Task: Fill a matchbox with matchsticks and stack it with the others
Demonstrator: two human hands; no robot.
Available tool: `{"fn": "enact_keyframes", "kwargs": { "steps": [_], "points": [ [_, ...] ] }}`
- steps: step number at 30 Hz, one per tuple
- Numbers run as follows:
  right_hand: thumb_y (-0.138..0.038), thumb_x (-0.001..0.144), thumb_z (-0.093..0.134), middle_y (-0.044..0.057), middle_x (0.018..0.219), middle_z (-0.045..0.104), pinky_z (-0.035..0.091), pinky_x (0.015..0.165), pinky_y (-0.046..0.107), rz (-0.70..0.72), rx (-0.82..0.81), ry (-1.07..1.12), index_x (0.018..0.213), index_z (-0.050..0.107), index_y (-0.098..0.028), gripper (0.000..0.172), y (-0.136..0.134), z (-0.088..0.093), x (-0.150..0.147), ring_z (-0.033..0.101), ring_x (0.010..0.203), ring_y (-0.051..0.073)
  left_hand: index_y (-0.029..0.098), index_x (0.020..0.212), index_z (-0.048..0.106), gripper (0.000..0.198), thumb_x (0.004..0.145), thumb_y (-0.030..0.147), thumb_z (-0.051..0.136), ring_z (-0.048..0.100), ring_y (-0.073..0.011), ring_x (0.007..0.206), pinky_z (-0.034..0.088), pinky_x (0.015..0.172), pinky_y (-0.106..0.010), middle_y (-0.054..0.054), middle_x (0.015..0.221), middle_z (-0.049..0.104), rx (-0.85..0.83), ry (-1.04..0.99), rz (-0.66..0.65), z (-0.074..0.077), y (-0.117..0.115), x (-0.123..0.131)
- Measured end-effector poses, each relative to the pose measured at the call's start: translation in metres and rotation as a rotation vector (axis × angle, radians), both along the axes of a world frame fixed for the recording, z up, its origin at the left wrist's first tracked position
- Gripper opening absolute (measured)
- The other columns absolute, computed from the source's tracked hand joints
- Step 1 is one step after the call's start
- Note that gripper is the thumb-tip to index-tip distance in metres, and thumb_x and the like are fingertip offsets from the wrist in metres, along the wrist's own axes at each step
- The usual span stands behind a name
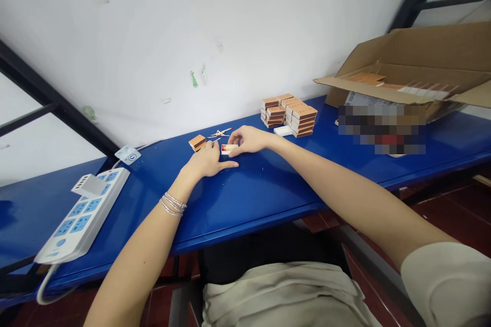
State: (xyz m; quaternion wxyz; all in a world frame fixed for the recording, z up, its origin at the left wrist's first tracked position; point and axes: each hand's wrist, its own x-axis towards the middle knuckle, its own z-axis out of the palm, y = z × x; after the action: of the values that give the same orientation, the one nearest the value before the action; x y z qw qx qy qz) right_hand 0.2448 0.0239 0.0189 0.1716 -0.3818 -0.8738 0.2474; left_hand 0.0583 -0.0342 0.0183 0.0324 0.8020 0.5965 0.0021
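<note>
A white matchbox tray (229, 153) with red-tipped matches in it lies on the blue tabletop (245, 199). My right hand (251, 140) grips the tray's right end between thumb and fingers. Close by on the left, my left hand (206, 160) rests palm down, its thumb spread away from the fingers, whose tips are partly hidden. Just beyond those fingers is an orange matchbox cover (197, 142). Several loose matches (220, 133) lie crossed in a small heap behind the two hands.
Stacked matchboxes (293, 112) stand at the back right, a white tray (283, 131) before them. Farther right is an open cardboard box (383, 71) holding more matchboxes. A power strip (86, 214) lies left, near a small white plug-like device (128, 155). The wall borders the back.
</note>
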Motion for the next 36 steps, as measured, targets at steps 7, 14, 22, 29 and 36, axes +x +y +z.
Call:
{"fn": "enact_keyframes", "kwargs": {
  "steps": [7,14,22,29,36],
  "points": [
    [-0.037,0.065,0.078,0.005,0.094,0.071,0.042,0.064,0.024,-0.026,0.016,-0.023,0.101,0.072,-0.015,0.043,0.000,0.000,-0.001,0.061,0.077,0.016,0.008,0.125,0.048,0.091,0.071,0.081,0.046,0.057,-0.0370,0.105,0.044,0.087,-0.041,-0.024,0.121,0.051,-0.018,0.045,-0.008,-0.001,0.003,-0.003],
    [-0.039,0.067,0.078,0.006,0.103,0.070,0.046,0.072,0.026,-0.022,0.077,-0.136,0.111,0.069,-0.017,0.050,0.004,-0.007,-0.002,0.064,0.087,0.020,0.011,0.110,0.055,0.081,0.070,0.080,0.048,0.059,-0.0330,0.094,0.045,0.080,-0.039,-0.020,0.112,0.054,0.000,0.025,-0.030,-0.003,0.005,-0.004],
    [-0.043,0.073,0.073,0.018,0.142,0.049,0.044,0.096,0.054,-0.045,0.157,-0.481,0.131,0.059,-0.018,0.065,-0.033,0.012,-0.006,0.050,0.122,0.044,0.014,0.108,0.059,0.052,0.082,0.058,0.053,0.058,-0.0266,0.089,0.045,0.077,-0.036,-0.013,0.094,0.062,0.053,-0.067,-0.166,-0.005,0.011,-0.004],
    [-0.035,0.088,0.051,0.017,0.157,0.020,0.030,0.107,0.066,-0.036,0.080,-0.608,0.149,0.033,-0.010,0.069,-0.053,0.008,-0.020,0.019,0.141,0.046,0.015,0.091,0.066,0.034,0.082,0.045,0.055,0.061,-0.0224,0.076,0.045,0.069,-0.034,-0.009,0.083,0.068,0.092,-0.190,-0.110,-0.008,0.014,0.002],
    [-0.042,0.086,0.056,0.017,0.158,0.019,0.026,0.112,0.060,-0.011,0.056,-0.577,0.151,0.030,-0.012,0.076,-0.051,0.006,-0.021,0.016,0.143,0.042,0.017,0.085,0.066,0.033,0.079,0.048,0.057,0.063,-0.0230,0.076,0.046,0.067,-0.034,-0.008,0.078,0.070,0.095,-0.252,-0.092,-0.008,0.015,-0.002]
  ]
}}
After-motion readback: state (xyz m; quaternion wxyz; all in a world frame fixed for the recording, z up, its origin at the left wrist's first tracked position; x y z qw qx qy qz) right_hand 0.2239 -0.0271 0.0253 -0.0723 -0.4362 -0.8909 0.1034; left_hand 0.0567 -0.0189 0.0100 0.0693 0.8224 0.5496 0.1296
